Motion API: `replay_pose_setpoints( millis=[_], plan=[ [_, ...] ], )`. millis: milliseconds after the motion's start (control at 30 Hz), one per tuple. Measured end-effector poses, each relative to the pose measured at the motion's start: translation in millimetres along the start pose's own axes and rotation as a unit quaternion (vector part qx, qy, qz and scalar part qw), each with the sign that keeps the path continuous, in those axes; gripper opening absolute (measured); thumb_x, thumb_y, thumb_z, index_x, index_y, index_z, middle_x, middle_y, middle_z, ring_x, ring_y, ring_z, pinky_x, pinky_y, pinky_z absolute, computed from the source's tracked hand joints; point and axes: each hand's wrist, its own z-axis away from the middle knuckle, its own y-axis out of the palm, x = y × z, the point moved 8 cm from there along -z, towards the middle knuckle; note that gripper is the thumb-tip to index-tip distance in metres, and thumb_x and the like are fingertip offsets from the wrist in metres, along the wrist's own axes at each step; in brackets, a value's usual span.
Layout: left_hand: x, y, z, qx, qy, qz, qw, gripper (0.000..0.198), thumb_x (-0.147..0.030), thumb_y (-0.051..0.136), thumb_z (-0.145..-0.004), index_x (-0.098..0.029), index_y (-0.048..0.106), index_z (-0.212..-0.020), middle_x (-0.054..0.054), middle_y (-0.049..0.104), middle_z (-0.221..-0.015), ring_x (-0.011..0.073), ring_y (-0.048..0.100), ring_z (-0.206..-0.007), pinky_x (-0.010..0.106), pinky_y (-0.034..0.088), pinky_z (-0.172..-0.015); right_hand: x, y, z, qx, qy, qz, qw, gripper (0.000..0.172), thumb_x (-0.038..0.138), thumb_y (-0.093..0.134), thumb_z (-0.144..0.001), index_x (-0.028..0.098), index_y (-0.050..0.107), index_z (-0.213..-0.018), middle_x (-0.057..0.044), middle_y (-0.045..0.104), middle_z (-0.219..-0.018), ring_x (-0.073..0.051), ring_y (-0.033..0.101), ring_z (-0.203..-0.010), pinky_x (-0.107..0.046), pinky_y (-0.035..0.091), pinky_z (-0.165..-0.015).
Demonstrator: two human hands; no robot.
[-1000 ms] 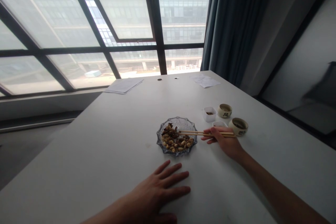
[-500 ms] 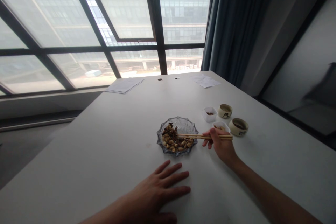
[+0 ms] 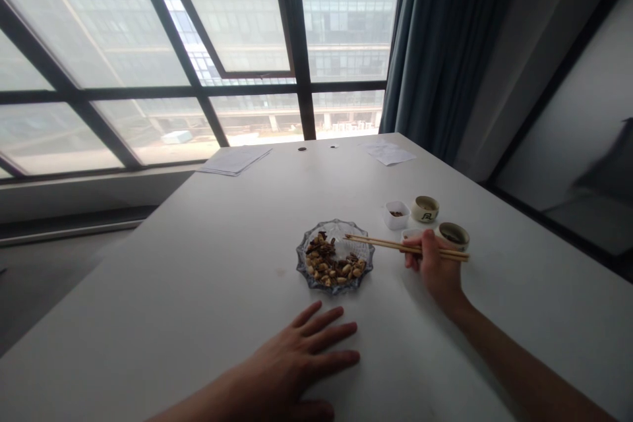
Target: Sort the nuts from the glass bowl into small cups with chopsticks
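My right hand [image 3: 435, 270] grips a pair of wooden chopsticks [image 3: 386, 243]. Their tips hover over the back right part of a clear glass bowl [image 3: 336, 289] with a scalloped rim. Whether the tips pinch anything is too small to tell. Pale nuts in shells [image 3: 341, 271] and dark brown pieces [image 3: 321, 248] lie in the bowl's left and front parts. In front of the bowl, my left hand [image 3: 306, 349] rests flat on the white table [image 3: 222, 264], fingers spread, touching only the tabletop. Behind my right hand, a small white container [image 3: 410, 234] is mostly hidden.
A square white container [image 3: 396, 216] with dark bits stands right of the bowl. Beside it are two cream cups, one farther back [image 3: 425, 210] and one nearer [image 3: 453, 235], both with dark markings. Papers lie far left [image 3: 235, 159] and far right [image 3: 390, 153], near the window.
My right hand has moved right, drawing the chopstick tips up and away from the dark pieces in the bowl. My left hand stays in place.
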Motion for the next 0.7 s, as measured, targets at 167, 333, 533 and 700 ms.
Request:
replay_pose_setpoints(
  millis=[167, 333, 533, 700],
  plan=[
    [-1.1, 0.2, 0.5, 0.013, -0.007, -0.002, 1.0, 0.073, -0.051, 0.069, -0.098, -0.038, 0.04, -0.164, -0.001, 0.026, -0.174, 0.0382, 0.019, -0.16, 0.064, 0.006, -0.128, 7.8, -47.8, -25.1, -0.116, -0.013, 0.03, 0.993, 0.062, 0.068, 0.057, -0.098, 0.014, 0.073, -0.072, -0.003, 0.063, -0.05, -0.013, 0.055, -0.041, -0.026, 0.044, -0.044],
    [-0.1, 0.6, -0.4, 0.022, -0.014, -0.003, 1.0, 0.073, -0.049, 0.068, -0.099, -0.039, 0.038, -0.164, -0.001, 0.025, -0.174, 0.0382, 0.018, -0.161, 0.065, 0.007, -0.128, -6.4, -77.9, -41.6, -0.185, 0.011, 0.033, 0.982, 0.069, 0.076, 0.055, -0.094, 0.013, 0.072, -0.074, -0.006, 0.068, -0.055, -0.015, 0.06, -0.043, -0.027, 0.047, -0.045],
    [1.7, 0.6, -0.4, 0.007, -0.011, 0.002, 1.0, 0.075, -0.048, 0.072, -0.096, -0.04, 0.039, -0.164, -0.001, 0.027, -0.174, 0.0384, 0.019, -0.16, 0.064, 0.007, -0.128, -9.3, -79.6, -43.7, -0.195, 0.019, 0.032, 0.98, 0.067, 0.076, 0.06, -0.091, 0.012, 0.072, -0.077, -0.007, 0.069, -0.057, -0.016, 0.064, -0.045, -0.027, 0.052, -0.047],
    [0.4, 0.2, 0.3, -0.005, 0.001, 0.003, 1.0, 0.075, -0.046, 0.071, -0.097, -0.039, 0.039, -0.164, 0.001, 0.029, -0.173, 0.0381, 0.021, -0.16, 0.062, 0.005, -0.129, -9.0, -79.7, -43.8, -0.19, 0.012, 0.028, 0.981, 0.065, 0.076, 0.062, -0.09, 0.012, 0.073, -0.078, -0.006, 0.07, -0.057, -0.016, 0.065, -0.045, -0.027, 0.052, -0.046]
  ],
)
